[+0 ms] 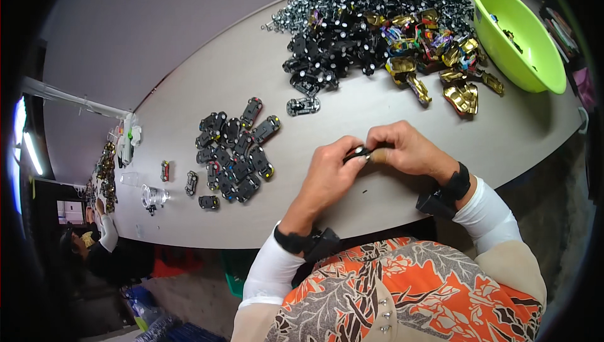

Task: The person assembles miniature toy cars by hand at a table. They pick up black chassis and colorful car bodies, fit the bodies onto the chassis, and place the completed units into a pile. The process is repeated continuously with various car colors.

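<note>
Near edge of the grey tabletop (402,115): left hand (327,175) and right hand (406,147) are pinching one small black toy-car part (356,152) between closed fingertips. Farther left, assembled black cars (236,153) are lying clustered; a parts heap (377,21) and green bowl (516,33) are occupying the far corner.

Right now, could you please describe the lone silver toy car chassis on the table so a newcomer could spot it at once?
Start at the lime-green bowl at the table's far right and follow the big heap of black toy car parts leftward to its near edge. Just below that edge lies the silver toy car chassis, by itself on bare tabletop. It is pale and shiny, unlike its black neighbours.
</note>
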`<state>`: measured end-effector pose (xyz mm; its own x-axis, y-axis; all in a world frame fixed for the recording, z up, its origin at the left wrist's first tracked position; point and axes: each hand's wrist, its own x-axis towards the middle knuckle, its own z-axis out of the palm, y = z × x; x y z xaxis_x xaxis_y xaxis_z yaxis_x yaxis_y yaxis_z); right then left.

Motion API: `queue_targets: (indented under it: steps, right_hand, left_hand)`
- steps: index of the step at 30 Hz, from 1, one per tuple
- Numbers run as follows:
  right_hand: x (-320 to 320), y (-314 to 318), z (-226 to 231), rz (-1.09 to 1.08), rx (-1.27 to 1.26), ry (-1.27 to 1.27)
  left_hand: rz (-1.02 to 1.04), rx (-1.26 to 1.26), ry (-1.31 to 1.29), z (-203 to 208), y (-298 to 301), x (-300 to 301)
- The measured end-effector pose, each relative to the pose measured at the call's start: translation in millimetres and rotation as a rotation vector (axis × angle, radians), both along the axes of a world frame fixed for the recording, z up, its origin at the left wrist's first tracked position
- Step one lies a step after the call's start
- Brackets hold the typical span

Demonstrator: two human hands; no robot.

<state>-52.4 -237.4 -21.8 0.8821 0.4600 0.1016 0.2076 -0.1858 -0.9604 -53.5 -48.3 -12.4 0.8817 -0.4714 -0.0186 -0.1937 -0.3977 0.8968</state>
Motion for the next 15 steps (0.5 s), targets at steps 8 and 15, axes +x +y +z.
queue_targets:
  steps: [8, 15]
  right_hand:
    - [10.4, -24.7, 15.5, -0.436, -0.094, -0.168]
    - [15.0, -26.9, 14.7, -0.572, -0.101, -0.337]
  left_hand:
    - [0.512, 0.639, -0.640, 27.1, 157.8, 56.2]
    - [0.297, 0.614, -0.809, 14.1, 77.3, 74.6]
